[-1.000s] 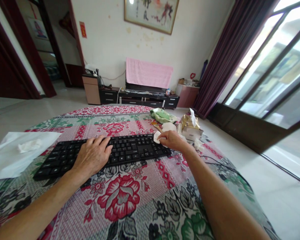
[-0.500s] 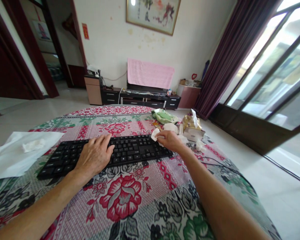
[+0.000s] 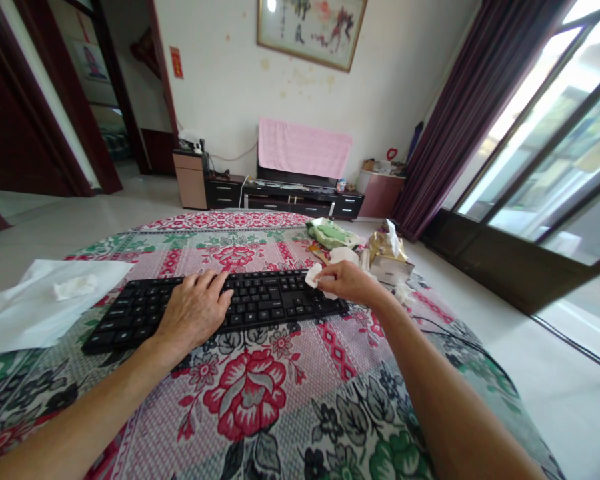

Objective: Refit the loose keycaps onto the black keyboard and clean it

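Observation:
A black keyboard point(image 3: 260, 303) lies across a table covered by a floral cloth point(image 3: 260, 400). My left hand point(image 3: 195, 310) rests flat on the keyboard's middle, fingers stretched over the keys. My right hand point(image 3: 345, 281) is at the keyboard's far right end, fingers pinched on a small white wipe point(image 3: 313, 275) that touches the upper right keys. The keyboard's cable point(image 3: 445, 330) runs off to the right over the cloth.
A white sheet with a crumpled tissue point(image 3: 75, 287) lies at the left. Behind my right hand sit a gold tissue box point(image 3: 387, 257), a green packet point(image 3: 330, 233) and loose white wipes point(image 3: 344, 255). A TV stand with pink cloth point(image 3: 303, 150) is beyond.
My right hand with the wipe has shifted slightly along the keyboard's right end. The left hand stays put. The view has drifted a little.

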Action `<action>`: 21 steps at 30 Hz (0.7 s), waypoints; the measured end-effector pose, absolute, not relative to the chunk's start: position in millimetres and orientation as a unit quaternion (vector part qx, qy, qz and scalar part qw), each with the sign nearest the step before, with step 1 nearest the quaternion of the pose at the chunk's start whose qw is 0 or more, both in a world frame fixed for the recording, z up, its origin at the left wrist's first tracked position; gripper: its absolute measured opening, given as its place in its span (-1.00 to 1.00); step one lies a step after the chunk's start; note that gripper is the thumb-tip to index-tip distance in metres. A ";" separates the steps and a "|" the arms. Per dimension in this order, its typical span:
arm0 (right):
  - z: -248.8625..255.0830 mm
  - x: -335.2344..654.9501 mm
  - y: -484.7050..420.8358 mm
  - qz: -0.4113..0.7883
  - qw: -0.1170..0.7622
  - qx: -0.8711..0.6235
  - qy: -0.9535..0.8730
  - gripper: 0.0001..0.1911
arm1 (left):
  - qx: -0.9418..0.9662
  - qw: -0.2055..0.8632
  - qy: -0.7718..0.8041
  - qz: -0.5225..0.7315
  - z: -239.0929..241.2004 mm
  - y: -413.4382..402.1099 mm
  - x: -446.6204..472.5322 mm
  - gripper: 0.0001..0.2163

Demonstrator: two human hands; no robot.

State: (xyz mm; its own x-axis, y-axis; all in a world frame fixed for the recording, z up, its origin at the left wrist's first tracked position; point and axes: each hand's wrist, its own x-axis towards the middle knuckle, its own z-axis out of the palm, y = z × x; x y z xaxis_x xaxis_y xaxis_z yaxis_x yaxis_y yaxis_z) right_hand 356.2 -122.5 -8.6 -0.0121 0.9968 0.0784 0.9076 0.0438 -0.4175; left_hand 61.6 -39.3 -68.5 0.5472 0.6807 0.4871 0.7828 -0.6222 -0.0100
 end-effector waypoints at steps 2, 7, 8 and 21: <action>-13.7 349.2 -118.4 0.073 0.211 -0.670 -0.708 -0.73 | -0.871 0.120 -0.421 -0.224 -68.8 -39.3 61.6 -0.58; -26.8 340.0 -114.7 0.055 0.181 -0.665 -0.723 -0.71 | -0.869 0.123 -0.423 -0.226 -67.6 -40.3 61.4 -0.60; -27.1 340.4 -116.8 0.067 0.178 -0.665 -0.723 -0.70 | -0.869 0.123 -0.423 -0.226 -67.0 -40.9 61.5 -0.61; -12.4 317.0 -146.4 0.136 0.250 -0.642 -0.712 -0.74 | -0.852 0.117 -0.419 -0.292 -55.4 -52.9 62.2 -0.66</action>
